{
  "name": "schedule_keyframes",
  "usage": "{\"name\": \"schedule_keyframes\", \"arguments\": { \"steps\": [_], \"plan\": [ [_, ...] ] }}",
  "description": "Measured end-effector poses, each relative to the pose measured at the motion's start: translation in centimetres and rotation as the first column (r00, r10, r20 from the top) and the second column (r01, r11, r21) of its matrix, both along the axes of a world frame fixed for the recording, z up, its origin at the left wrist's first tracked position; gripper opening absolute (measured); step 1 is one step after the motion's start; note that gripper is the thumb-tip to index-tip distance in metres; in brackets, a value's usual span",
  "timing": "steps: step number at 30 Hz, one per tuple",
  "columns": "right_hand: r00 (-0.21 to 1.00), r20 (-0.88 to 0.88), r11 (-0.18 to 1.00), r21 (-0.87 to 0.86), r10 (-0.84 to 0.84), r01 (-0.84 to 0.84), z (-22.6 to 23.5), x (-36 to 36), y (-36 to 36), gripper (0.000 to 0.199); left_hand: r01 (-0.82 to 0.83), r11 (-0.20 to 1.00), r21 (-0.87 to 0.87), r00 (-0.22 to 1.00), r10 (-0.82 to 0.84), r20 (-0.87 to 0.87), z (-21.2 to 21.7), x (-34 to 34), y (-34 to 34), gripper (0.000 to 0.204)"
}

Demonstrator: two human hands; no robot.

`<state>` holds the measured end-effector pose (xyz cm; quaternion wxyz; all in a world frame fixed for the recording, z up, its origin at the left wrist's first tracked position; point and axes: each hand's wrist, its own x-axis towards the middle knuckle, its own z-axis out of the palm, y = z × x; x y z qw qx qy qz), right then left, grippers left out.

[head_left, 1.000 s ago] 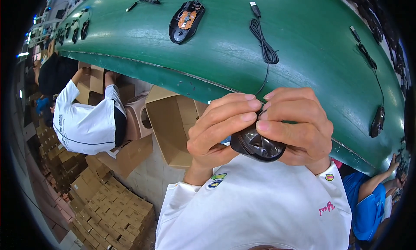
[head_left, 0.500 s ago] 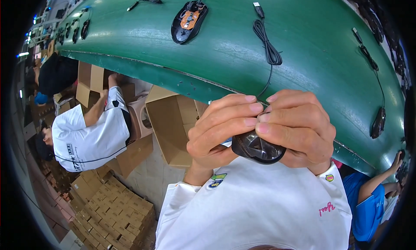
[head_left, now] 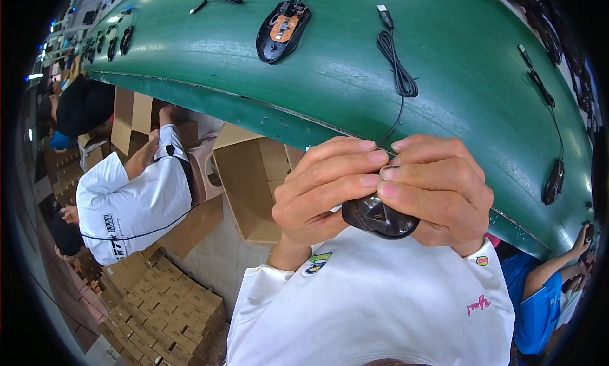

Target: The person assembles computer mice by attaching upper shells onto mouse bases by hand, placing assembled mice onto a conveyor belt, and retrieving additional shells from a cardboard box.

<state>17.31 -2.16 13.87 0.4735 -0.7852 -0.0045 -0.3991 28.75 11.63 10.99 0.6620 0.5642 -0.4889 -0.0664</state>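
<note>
Both hands are closed around a glossy black computer mouse (head_left: 380,217) in front of my chest. My left hand (head_left: 330,188) grips its left side, fingertips resting on the top. My right hand (head_left: 441,191) holds the other side, with thumb and fingers pressed near the middle. Much of the mouse is covered by my fingers. From its far end a thin cable leads up to a coiled black USB cable (head_left: 396,65) on the green belt. Farther off lies an uncovered mouse (head_left: 283,31), its orange circuit board showing.
The green conveyor belt (head_left: 342,74) crosses the far side. A wired mouse (head_left: 554,182) lies at right. An open cardboard box (head_left: 250,204) stands left of my hands, with stacked small cartons (head_left: 171,302) below. Co-workers in a white shirt (head_left: 136,204) and a blue shirt (head_left: 538,302) are nearby.
The uncovered mouse and the coiled cable have shifted slightly right on the belt. My hands keep their grip, nearly unmoved. The white-shirted co-worker at left has leaned lower.
</note>
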Motion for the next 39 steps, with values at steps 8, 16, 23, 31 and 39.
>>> {"name": "schedule_keyframes", "arguments": {
  "steps": [8, 16, 23, 31, 39],
  "plan": [
    [0.982, 0.106, 0.94, -0.289, -0.156, 0.181, -0.5, -0.3, -0.7, 0.028, -0.237, 0.969, 0.067, 0.841, 0.239, -0.486, 0.1, -0.9, -0.1, 0.069],
    [0.988, -0.101, 0.865, -0.499, -0.114, 0.048, -1.8, -0.5, -0.4, 0.038, 0.243, 0.968, 0.067, 0.323, -0.016, -0.946, -0.7, -1.2, 2.1, 0.086],
    [0.99, -0.126, 0.978, 0.207, 0.059, -0.031, -3.3, -1.6, -0.6, 0.072, 0.154, 0.985, 0.077, 0.495, -0.01, -0.869, -0.7, -0.9, 2.0, 0.088],
    [0.982, -0.131, 0.586, 0.81, 0.137, 0.026, -0.6, 1.9, 1.3, 0.086, 0.186, 0.948, 0.258, 0.846, -0.021, -0.533, -0.5, -1.4, 1.7, 0.082],
    [0.97, -0.025, 0.59, 0.797, 0.243, -0.128, -1.7, 1.2, 0.4, 0.079, 0.162, 0.929, 0.332, 0.893, 0.005, -0.449, -0.1, -1.3, 1.8, 0.079]
  ]
}}
